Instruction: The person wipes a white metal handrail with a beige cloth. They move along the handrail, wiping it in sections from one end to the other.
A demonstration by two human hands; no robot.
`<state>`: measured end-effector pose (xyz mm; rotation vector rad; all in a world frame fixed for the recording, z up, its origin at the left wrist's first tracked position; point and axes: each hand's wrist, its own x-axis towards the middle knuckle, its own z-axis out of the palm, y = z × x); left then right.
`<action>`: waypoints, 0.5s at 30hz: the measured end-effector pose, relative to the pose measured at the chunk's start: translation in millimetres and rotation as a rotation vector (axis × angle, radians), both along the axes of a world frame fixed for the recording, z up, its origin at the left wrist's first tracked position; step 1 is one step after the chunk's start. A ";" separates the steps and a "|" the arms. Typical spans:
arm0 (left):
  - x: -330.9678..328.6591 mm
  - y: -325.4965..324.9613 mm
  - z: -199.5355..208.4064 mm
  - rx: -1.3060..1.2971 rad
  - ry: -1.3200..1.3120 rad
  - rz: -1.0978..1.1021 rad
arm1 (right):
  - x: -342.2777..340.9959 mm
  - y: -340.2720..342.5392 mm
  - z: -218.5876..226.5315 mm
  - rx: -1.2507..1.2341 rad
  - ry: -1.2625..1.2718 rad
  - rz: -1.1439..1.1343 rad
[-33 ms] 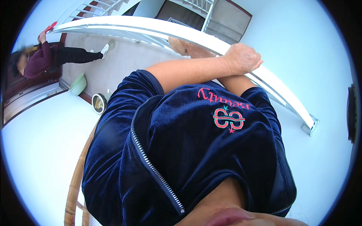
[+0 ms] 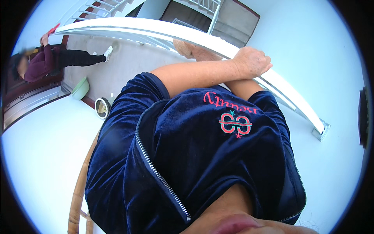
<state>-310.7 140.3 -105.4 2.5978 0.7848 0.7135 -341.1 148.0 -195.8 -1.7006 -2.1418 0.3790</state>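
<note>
My forearms cross on the near side of a white railing (image 2: 156, 29). My left hand (image 2: 253, 62), its back toward the view, is closed with the fingers curled, and it lies against the railing's top bar. What those fingers hold, if anything, is hidden. My right forearm passes beneath the left one and shows again beyond it. There my right hand (image 2: 185, 47) is partly covered by the railing, so its fingers cannot be made out.
At the far left, another person (image 2: 37, 66) holds a red cloth (image 2: 53, 29) on the railing's end. A pale green basin (image 2: 80, 89) and a round container (image 2: 102, 108) stand on the floor. A bamboo-like frame (image 2: 78, 187) rises at lower left. Stairs (image 2: 103, 8) lie beyond the railing.
My left hand has shifted very slightly down and right. The other person's hand and red cloth have moved a little to the right.
</note>
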 end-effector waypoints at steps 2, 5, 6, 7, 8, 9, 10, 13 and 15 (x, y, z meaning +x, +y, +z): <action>-0.9 2.7 1.0 -0.074 0.001 -0.047 | -4.3 3.9 -2.4 0.003 -0.005 0.004; -3.8 7.9 3.2 -0.156 0.027 -0.151 | -1.7 6.9 -8.3 0.008 -0.010 -0.003; -2.1 6.8 2.8 -0.165 0.044 -0.182 | 0.9 6.0 -11.9 0.011 -0.010 -0.008; -7.2 9.7 3.2 -0.180 0.103 -0.191 | 4.3 6.3 -13.2 0.020 -0.010 -0.014; 0.2 5.7 2.2 -0.170 0.111 -0.280 | 14.5 0.6 -18.8 0.031 -0.002 -0.013; 1.9 4.5 2.3 -0.141 0.163 -0.282 | 21.5 -2.9 -21.9 0.038 0.000 -0.016; 2.9 4.2 -0.5 -0.118 0.175 -0.307 | 30.5 -8.0 -26.5 0.051 0.006 -0.023; 8.2 1.1 -5.1 -0.102 0.192 -0.338 | 66.0 -34.1 -38.7 0.085 0.019 -0.064; 15.8 0.8 -4.3 -0.100 0.230 -0.336 | 100.7 -59.0 -42.8 0.122 0.022 -0.119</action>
